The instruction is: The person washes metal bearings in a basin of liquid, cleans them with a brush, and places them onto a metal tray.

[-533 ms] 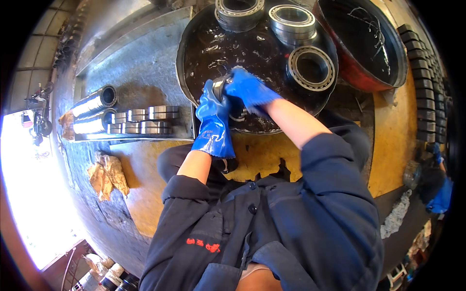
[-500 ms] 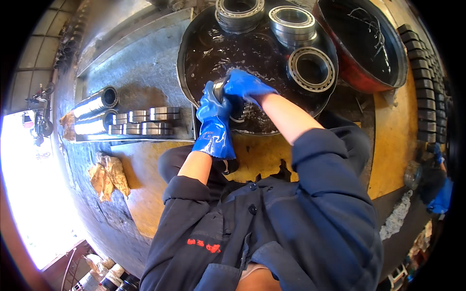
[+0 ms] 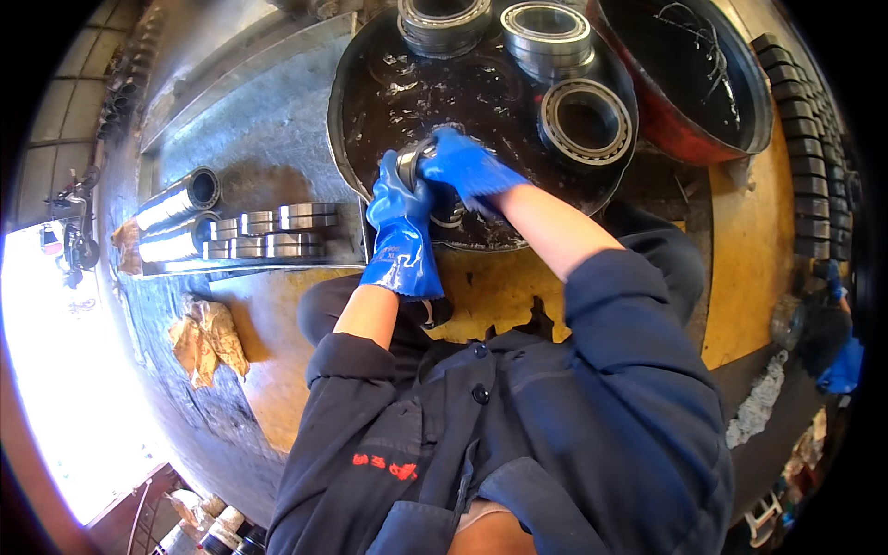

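Note:
Over a round, dark pan [image 3: 344, 148] with wet, oily liquid, my left hand [image 3: 400, 199], in a blue rubber glove, is closed round a steel bearing [image 3: 410, 166] at its side. My right hand [image 3: 470, 169], in the same kind of glove, presses against that bearing's right side. It looks closed but is smeared by motion, and whatever it may grip is hidden. In the pan, a large roller bearing [image 3: 585, 122] lies to the right. Stacked bearings [image 3: 548, 46] and another bearing stack [image 3: 444, 26] stand at the far side.
A metal tray [image 3: 268, 111] at left holds rows of small bearings [image 3: 277, 231] and two stacks lying sideways [image 3: 180, 202]. A red-sided drum [image 3: 689, 139] stands right of the pan. Dirty gloves [image 3: 208, 342] lie at left; black rings [image 3: 803, 148] line the far right.
Both hands and the bearing have shifted slightly left within the view. The pan and its bearings also appear a little further left and up; my left hand keeps its hold.

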`<state>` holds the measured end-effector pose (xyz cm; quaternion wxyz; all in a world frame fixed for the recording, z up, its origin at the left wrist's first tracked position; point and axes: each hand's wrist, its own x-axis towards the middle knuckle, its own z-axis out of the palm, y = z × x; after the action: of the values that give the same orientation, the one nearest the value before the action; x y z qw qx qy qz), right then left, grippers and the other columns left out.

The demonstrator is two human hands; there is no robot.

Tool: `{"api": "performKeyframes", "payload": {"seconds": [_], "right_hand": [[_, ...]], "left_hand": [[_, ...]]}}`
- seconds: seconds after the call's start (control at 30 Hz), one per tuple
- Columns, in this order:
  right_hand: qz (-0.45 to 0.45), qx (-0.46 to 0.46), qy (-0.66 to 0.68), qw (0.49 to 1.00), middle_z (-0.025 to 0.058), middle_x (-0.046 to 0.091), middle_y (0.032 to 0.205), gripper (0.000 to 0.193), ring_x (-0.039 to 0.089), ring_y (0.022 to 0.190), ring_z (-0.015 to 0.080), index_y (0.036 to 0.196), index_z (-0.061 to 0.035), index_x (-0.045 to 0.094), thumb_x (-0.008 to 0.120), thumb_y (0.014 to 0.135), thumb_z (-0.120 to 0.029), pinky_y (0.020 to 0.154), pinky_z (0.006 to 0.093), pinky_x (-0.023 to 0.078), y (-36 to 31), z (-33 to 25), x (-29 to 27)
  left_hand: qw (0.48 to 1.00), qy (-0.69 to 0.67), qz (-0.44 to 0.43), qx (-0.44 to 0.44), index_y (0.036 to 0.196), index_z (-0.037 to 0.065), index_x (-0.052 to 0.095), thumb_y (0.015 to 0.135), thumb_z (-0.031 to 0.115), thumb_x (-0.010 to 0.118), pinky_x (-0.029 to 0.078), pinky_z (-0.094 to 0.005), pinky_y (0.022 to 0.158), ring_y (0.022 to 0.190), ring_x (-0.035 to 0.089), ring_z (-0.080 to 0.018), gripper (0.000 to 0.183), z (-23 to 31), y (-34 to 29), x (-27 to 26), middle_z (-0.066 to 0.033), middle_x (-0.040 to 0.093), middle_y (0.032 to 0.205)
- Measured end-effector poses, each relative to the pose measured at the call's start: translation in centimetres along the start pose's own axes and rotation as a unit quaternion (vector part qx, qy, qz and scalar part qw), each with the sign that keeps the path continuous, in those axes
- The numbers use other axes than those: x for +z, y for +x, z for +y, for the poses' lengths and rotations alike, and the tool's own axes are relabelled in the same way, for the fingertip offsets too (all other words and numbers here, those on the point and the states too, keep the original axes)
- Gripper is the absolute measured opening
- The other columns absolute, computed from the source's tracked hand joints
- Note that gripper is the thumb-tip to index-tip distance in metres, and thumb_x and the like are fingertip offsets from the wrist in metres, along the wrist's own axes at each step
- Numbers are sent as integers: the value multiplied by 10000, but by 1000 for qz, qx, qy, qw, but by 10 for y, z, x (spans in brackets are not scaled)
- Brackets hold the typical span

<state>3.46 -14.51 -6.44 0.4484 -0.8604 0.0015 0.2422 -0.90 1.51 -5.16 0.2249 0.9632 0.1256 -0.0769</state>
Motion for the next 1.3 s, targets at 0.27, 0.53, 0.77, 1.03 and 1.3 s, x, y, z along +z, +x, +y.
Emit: {"api": "performKeyframes", "payload": {"seconds": [0.27,0.53,0.77,1.03,1.3], "right_hand": [[170,39,105,979,282,629,1479,907,655,1325,452,1609,-63,411,798,869,-417,1156,494,507,-10,41,60],[24,-67,-66,995,316,682,1378,671,679,1278,462,1404,-4,641,778,879,-400,1072,487,555,-11,-10,-9],[143,53,74,985,252,679,1433,855,668,1320,423,1619,-104,422,762,897,-410,1118,502,529,-9,12,37],[46,59,-1,997,306,632,1444,835,665,1306,441,1525,-71,536,829,830,-430,1056,485,565,-17,2,15],[69,16,-11,997,243,703,1374,699,677,1301,425,1402,-97,600,802,861,-491,1100,498,521,-12,18,26]], "left_hand": [[999,-5,25,26,1585,177,487,906,320,667,548,-536,1065,1233,681,-486,717,-2,-3,6,-260,668,1426],[1000,4,-4,0,1602,192,463,912,363,689,551,-542,1063,1238,683,-480,745,1,1,-7,-276,654,1445],[1000,21,1,13,1614,207,462,914,365,684,564,-545,1039,1199,701,-484,751,-1,-2,0,-273,679,1394],[1000,18,5,-3,1616,178,462,908,349,672,557,-536,1054,1223,695,-475,759,-4,-2,-4,-268,659,1438],[1000,21,-15,-5,1611,157,466,905,355,686,522,-524,1101,1270,671,-470,765,4,2,5,-265,659,1449]]}}
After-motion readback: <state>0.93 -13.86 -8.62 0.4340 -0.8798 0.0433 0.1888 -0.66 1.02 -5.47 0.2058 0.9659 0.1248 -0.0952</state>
